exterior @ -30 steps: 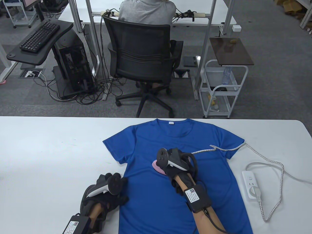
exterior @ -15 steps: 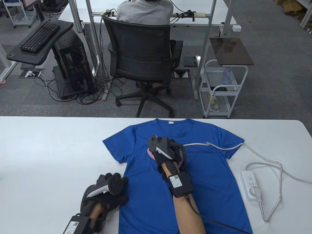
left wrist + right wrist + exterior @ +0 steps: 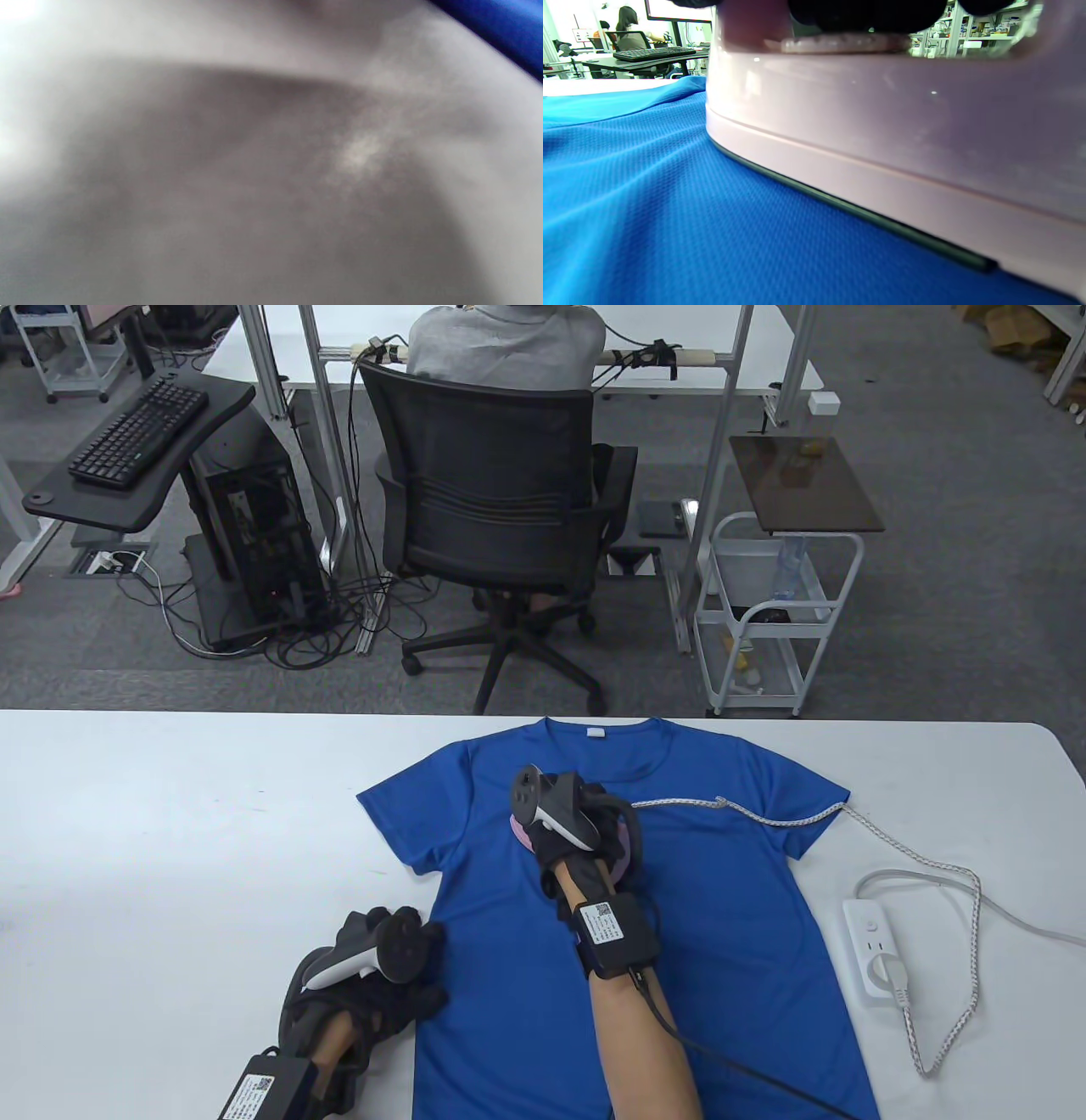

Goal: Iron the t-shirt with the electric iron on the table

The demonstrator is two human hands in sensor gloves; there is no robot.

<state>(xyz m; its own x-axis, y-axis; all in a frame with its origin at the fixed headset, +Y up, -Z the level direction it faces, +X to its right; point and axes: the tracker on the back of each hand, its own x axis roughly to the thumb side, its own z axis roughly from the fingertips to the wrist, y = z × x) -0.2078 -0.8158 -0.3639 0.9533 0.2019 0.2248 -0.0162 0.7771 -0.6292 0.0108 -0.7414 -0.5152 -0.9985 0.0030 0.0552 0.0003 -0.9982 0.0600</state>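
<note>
The blue mesh-knit t-shirt [image 3: 628, 950] lies flat on the white bench [image 3: 170, 831], collar toward the far edge. The pink electric iron [image 3: 522, 833] sits sole-down on the shirt's chest, under the right hand [image 3: 577, 836]. The left hand [image 3: 382, 984] rests at the shirt's left side edge, near the bench's front. The braided white cord [image 3: 764, 817] runs from the iron across the shirt's right sleeve to the white power strip [image 3: 878, 952], which lies on the bench right of the shirt.

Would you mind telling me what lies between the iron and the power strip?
In the table view, blue t-shirt, then bare table, separate the iron from the power strip; the braided cord runs farther back.
</note>
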